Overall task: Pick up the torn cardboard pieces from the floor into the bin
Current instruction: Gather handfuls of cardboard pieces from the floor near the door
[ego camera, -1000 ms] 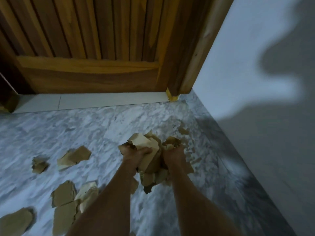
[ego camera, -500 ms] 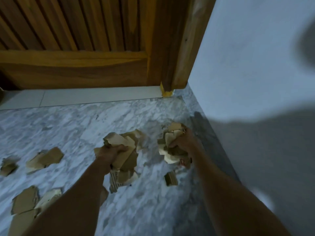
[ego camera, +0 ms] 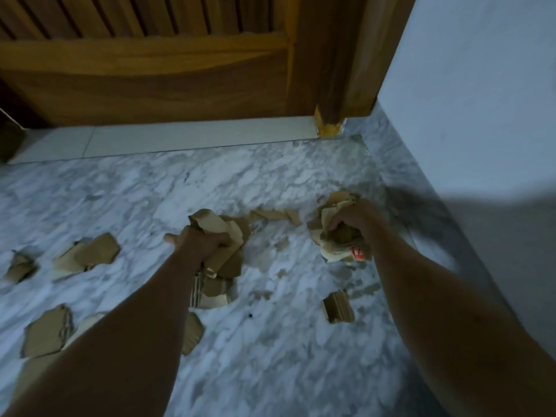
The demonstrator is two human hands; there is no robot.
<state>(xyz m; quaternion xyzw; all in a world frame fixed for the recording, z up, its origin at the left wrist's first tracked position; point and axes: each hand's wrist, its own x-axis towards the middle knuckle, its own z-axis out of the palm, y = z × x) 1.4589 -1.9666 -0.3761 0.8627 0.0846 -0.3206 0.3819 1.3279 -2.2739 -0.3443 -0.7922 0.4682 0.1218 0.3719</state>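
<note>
My left hand [ego camera: 200, 240] grips a bunch of torn brown cardboard pieces [ego camera: 219, 233], with more scraps hanging below it. A second crumpled bunch of cardboard [ego camera: 329, 227], one scrap showing a red print, is held in my right hand [ego camera: 350, 219]. Both hands hover just above the marble floor [ego camera: 285, 356]. Loose pieces lie on the floor: one small piece [ego camera: 338, 307] under my right forearm, thin strips [ego camera: 276, 215] between the hands, and several pieces [ego camera: 87, 255] to the left. No bin is in view.
A wooden door [ego camera: 150, 70] and its frame [ego camera: 340, 64] stand straight ahead behind a pale threshold strip [ego camera: 180, 136]. A white wall [ego camera: 481, 100] with a marble skirting runs along the right side.
My two hands have moved apart, each carrying its own bunch of cardboard. A small piece now lies on the floor below my right arm.
</note>
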